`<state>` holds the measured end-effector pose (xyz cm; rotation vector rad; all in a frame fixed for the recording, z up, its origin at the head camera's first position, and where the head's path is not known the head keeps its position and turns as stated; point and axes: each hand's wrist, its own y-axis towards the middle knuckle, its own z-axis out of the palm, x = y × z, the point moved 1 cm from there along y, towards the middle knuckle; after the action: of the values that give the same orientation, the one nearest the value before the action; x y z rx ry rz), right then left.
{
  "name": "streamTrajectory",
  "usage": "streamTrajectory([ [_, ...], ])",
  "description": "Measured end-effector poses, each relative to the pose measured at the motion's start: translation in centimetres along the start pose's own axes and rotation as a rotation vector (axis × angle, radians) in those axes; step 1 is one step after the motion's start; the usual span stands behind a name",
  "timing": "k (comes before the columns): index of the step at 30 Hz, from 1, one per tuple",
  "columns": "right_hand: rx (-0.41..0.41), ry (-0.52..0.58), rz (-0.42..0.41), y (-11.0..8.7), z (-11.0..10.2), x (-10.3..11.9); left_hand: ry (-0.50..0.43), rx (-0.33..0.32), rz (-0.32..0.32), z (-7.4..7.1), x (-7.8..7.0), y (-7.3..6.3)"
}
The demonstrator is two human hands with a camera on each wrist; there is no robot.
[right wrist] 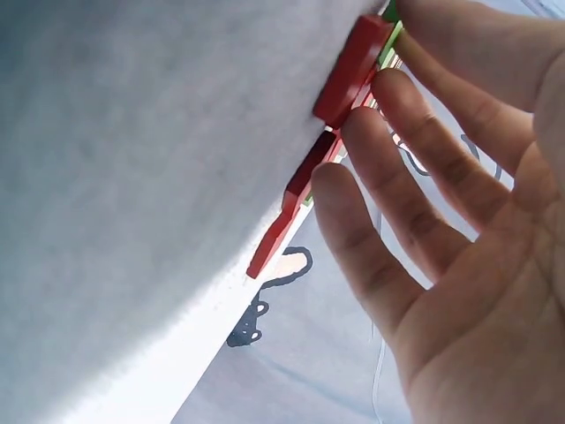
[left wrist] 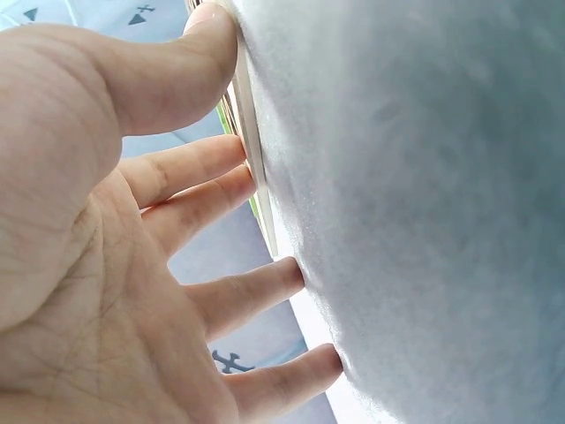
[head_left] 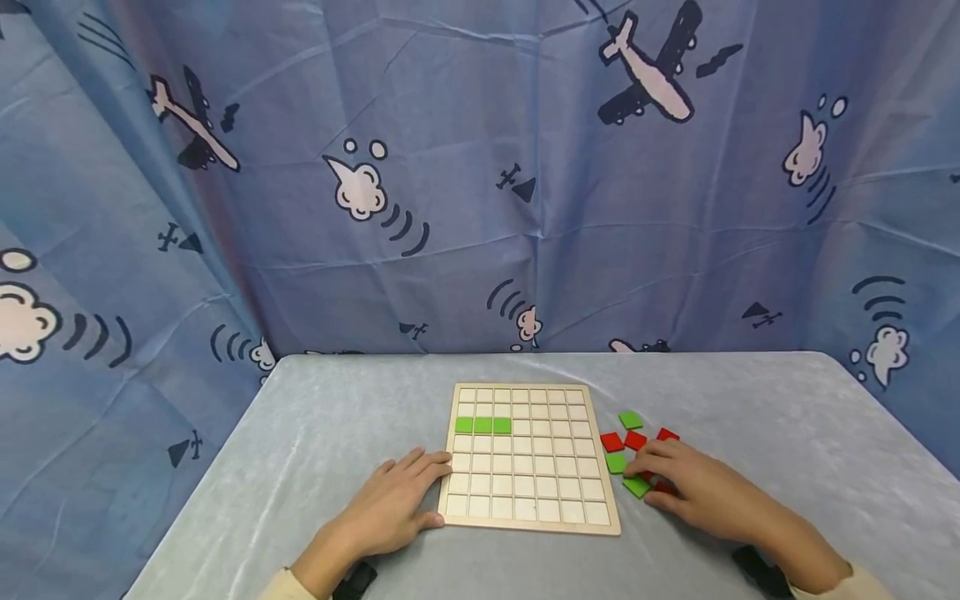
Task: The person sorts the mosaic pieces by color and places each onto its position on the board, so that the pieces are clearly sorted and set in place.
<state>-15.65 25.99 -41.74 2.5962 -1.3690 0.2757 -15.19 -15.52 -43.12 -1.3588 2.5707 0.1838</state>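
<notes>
A light wooden grid board (head_left: 534, 527) lies flat on the table, with three green square tiles (head_left: 483, 425) side by side in one row at its left. My left hand (head_left: 393, 504) rests at the board's left edge, its fingers extended and its thumb near the lower left corner. To the right of the board is a loose group of green and red tiles. My right hand (head_left: 697, 487) is over this group, with thumb and index fingertips at a green tile (head_left: 637, 486). The hand partly hides some red tiles (right wrist: 355, 71).
Other loose tiles lie between the board and my right hand, among them a red tile (head_left: 612, 442) and a green tile (head_left: 630, 420) farther back. A grey cloth covers the table (head_left: 360, 392). Behind it hangs a blue curtain (head_left: 450, 208) with printed airplanes.
</notes>
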Motion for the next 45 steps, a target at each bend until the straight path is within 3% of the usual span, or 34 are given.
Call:
streamTrajectory([
  [25, 0.044, -0.042, 0.04, 0.42, 0.08, 0.97, 0.002, -0.002, -0.002, -0.13, -0.01, -0.1],
  [35, 0.04, 0.022, -0.05, -0.01, -0.04, 0.49, -0.004, 0.01, -0.002, 0.0, 0.13, 0.03],
  [45, 0.005, 0.012, -0.102, -0.21, 0.2, 0.1, -0.004, -0.004, -0.002, 0.0, 0.12, 0.08],
])
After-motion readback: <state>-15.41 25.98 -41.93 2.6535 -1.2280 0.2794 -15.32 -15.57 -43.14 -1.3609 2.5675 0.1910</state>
